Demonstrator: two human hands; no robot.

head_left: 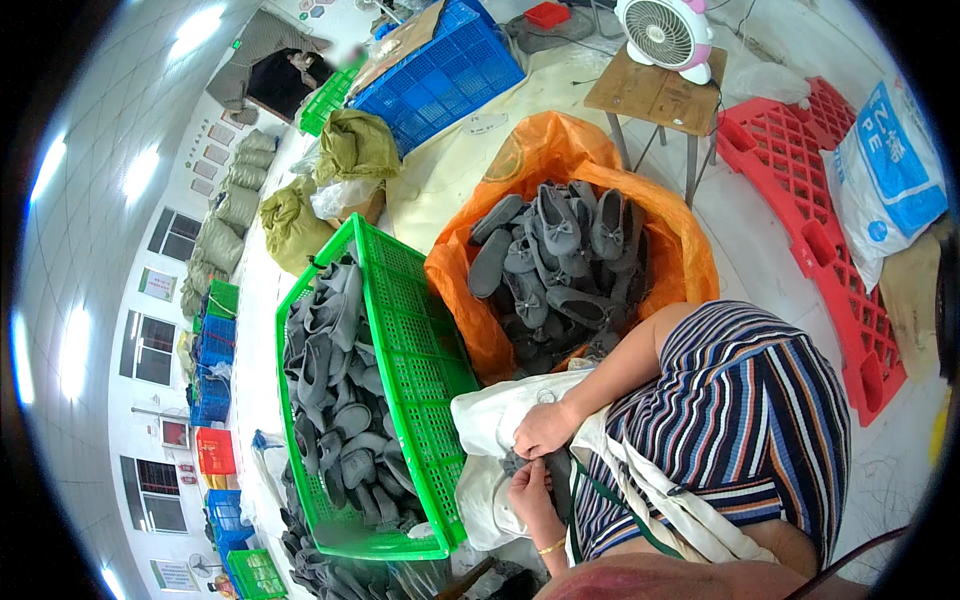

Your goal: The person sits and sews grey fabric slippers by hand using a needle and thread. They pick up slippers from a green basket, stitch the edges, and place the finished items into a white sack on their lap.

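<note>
Over the white apron (490, 510) on my lap, my two hands work close together at a dark grey fabric shoe (561, 482), mostly covered by my fingers and wrists. My right hand (545, 430) is closed on its upper side, with the fingers curled down. Just below, my left hand (531, 492), with a bracelet at the wrist, pinches the same shoe with thumb and fingertips. Whatever small part sits between the fingertips is too hidden to make out. Beyond my hands stands an orange woven sack (690, 235) full of grey bow-trimmed shoes (558, 225).
A green plastic crate (425, 330), tilted and filled with grey shoes (340, 400), stands left of my hands. More shoes (345, 578) lie below it. A wooden stool (650, 95) carries a fan (663, 35). Red pallets (815, 215), a white-and-blue sack (890, 165) and a blue crate (440, 85) stand around.
</note>
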